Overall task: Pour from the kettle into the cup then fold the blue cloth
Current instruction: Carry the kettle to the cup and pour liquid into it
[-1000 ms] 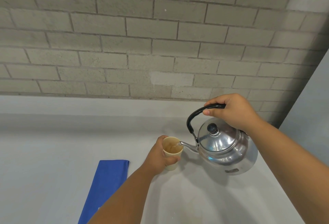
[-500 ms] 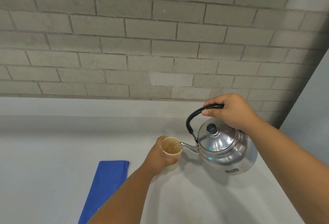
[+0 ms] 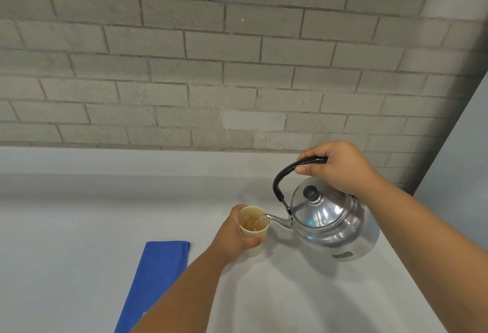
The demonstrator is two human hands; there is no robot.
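Steel kettle (image 3: 332, 221) tipped over cup (image 3: 254, 229)

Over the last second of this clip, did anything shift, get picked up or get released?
Nothing visibly changed. The right hand keeps its grip on the black handle of the tilted shiny metal kettle, spout at the rim of the tan paper cup held by the left hand. The blue cloth lies flat on the grey counter.

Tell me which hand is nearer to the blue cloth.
Left. The left hand holds the cup just right of the blue cloth; the right hand grips the kettle farther right.
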